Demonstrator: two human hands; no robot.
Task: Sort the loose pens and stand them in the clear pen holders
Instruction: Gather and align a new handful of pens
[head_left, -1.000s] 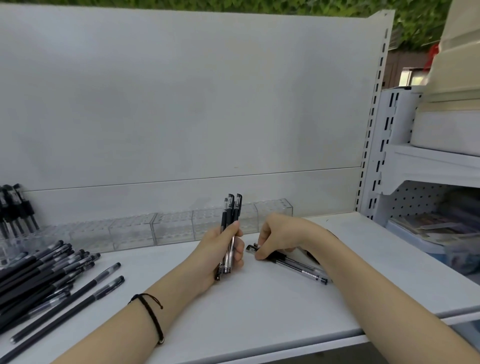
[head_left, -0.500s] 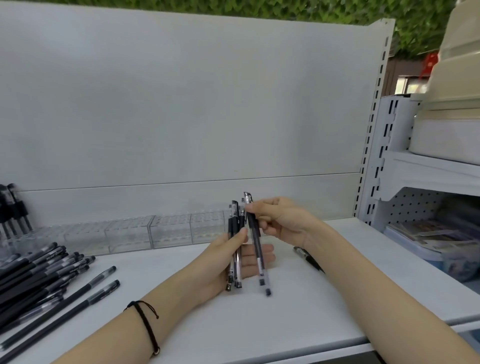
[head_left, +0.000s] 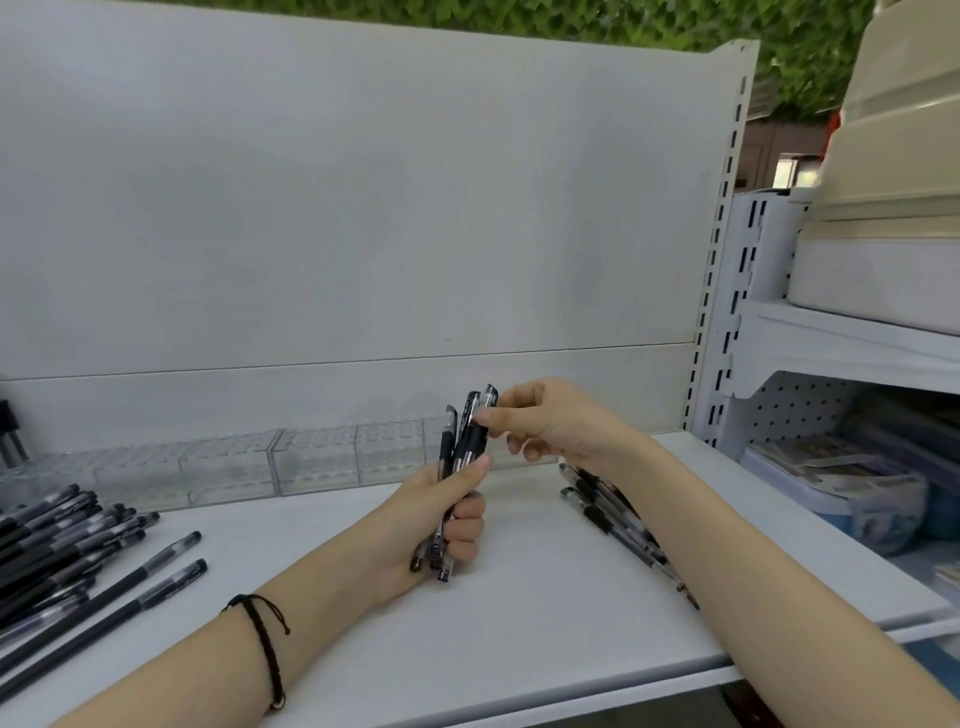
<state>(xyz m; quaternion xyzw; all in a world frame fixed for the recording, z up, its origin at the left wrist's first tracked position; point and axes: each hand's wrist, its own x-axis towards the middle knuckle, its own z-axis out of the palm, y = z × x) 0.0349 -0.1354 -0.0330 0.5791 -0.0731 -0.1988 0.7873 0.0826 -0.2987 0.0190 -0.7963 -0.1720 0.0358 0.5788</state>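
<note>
My left hand (head_left: 441, 519) is closed around a small bundle of black pens (head_left: 457, 467) held upright over the white shelf (head_left: 519, 634). My right hand (head_left: 545, 421) pinches the top of the bundle's rightmost pen with thumb and forefinger. A row of clear pen holders (head_left: 311, 460) stands along the back panel, just behind the hands. Several loose black pens (head_left: 608, 512) lie on the shelf under my right forearm, partly hidden by it. A large heap of black pens (head_left: 57, 551) lies at the left.
Two longer dark pens (head_left: 130, 587) lie apart from the left heap. A few pens stand in a holder at the far left edge (head_left: 10, 436). A slotted shelf upright (head_left: 722, 249) and a side shelf with boxes and a tub (head_left: 878, 499) close off the right.
My right hand lifted a pen from the shelf and brought it up against the bundle; my left hand, briefly open flat, has closed around the pens again.
</note>
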